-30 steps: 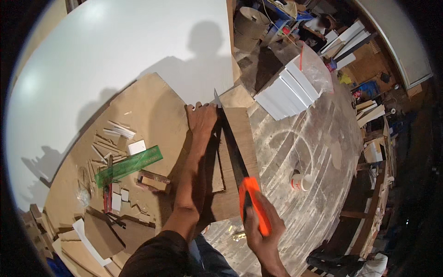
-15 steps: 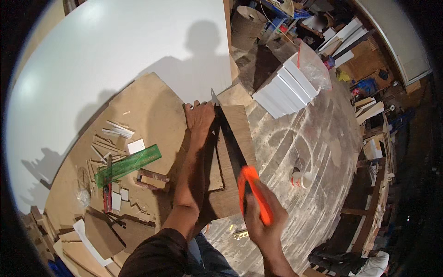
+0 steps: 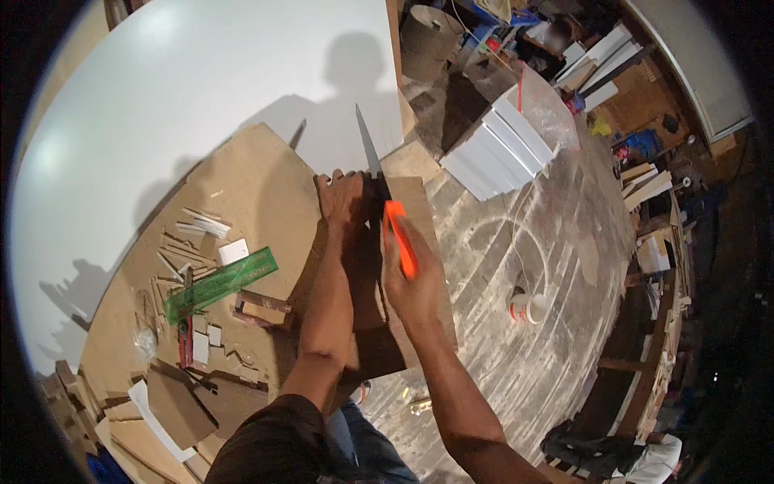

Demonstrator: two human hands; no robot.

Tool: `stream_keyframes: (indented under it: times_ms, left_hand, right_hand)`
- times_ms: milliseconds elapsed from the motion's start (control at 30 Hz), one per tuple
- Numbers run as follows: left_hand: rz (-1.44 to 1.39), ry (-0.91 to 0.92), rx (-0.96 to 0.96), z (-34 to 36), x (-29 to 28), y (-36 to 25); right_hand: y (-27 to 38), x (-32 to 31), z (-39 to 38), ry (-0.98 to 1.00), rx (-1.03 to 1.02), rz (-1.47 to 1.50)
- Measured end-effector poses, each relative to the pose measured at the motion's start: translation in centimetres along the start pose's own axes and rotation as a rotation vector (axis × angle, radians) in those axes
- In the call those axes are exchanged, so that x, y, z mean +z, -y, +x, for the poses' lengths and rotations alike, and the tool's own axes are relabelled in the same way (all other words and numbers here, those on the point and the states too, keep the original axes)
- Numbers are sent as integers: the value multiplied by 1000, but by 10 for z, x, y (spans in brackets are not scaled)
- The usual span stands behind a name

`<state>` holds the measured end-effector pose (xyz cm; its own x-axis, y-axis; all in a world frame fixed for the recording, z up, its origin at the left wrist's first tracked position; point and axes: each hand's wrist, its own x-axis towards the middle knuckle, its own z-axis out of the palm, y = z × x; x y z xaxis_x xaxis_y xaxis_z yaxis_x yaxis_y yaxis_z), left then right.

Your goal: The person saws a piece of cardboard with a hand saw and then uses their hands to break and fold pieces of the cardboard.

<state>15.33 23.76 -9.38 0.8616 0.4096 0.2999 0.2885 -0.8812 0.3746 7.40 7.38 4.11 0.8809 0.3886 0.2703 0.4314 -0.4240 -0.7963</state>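
Note:
In my right hand (image 3: 413,270) is the orange handle (image 3: 397,222) of a handsaw, its long dark blade (image 3: 364,133) reaching up past the far edge of a brown plywood board (image 3: 431,306). My left hand (image 3: 343,198) grips that board near its far edge, fingers curled, just left of the blade. The board lies on a cluttered tan sheet (image 3: 258,177). Left of my arm are a green ruler (image 3: 222,282), thin offcuts (image 3: 201,226) and a small wooden block (image 3: 262,309).
A large white panel (image 3: 161,81) stands beyond. Stacked white boards (image 3: 496,149) sit at right, a white bucket (image 3: 524,306) on the dusty floor (image 3: 516,379). A person (image 3: 548,36) is at the back; another person (image 3: 653,464) is at lower right. Timber shelving (image 3: 653,339) runs along the right.
My right hand and the saw have moved forward, away from me, so the blade sticks out further past the board. My left hand stays on the board.

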Motion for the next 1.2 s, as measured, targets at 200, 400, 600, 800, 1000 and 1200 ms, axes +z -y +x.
stream_keyframes:
  times_ms: [200, 400, 600, 800, 1000, 1200]
  left_hand:
    - [41, 52, -104, 3, -13, 5]
    - [44, 113, -51, 12, 9, 18]
    - [59, 133, -136, -1, -20, -8]
    - [144, 21, -73, 4, 10, 13]
    - [72, 52, -115, 3, -9, 1]
    - [96, 22, -83, 0, 16, 16]
  right_hand:
    - [20, -52, -144, 8, 97, 22]
    - [-4, 5, -23, -14, 23, 8]
    - [13, -51, -137, 6, 107, -52]
    - [4, -3, -28, -14, 14, -20]
    - [23, -65, -166, 45, 187, 82]
    - [-6, -18, -55, 32, 51, -61]
